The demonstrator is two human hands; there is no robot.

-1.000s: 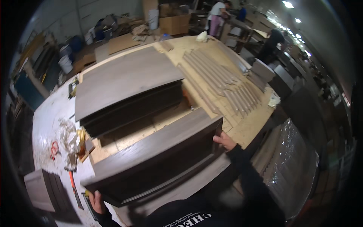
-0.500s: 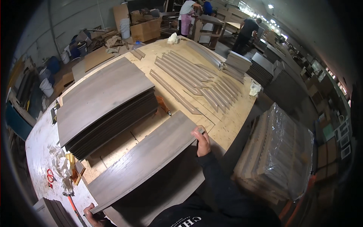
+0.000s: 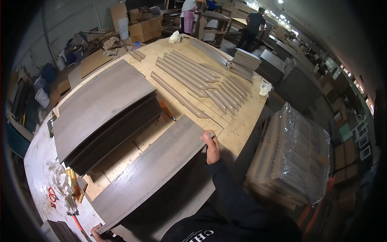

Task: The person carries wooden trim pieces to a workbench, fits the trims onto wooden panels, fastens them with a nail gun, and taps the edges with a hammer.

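A long grey-brown wooden panel lies tilted in front of me, its near edge raised over a dark gap. My right hand is closed around its far right corner, the thumb and fingertips on top. At the near left corner my left hand grips the panel's end; most of its fingers are hidden at the lower edge of the picture. Below the dark gap another grey board surface shows. Beyond the held panel stands a stack of similar panels on the workbench.
Several moulding strips lie on the bench's far half. An orange-handled tool sits beside the stack. Crumpled white paper and red scissors lie at the left. A plastic-wrapped pallet load stands to the right. People work farther back.
The whole view has shifted slightly, so the bench and stack appear a little farther left and higher. Both hands keep hold of the panel's ends.
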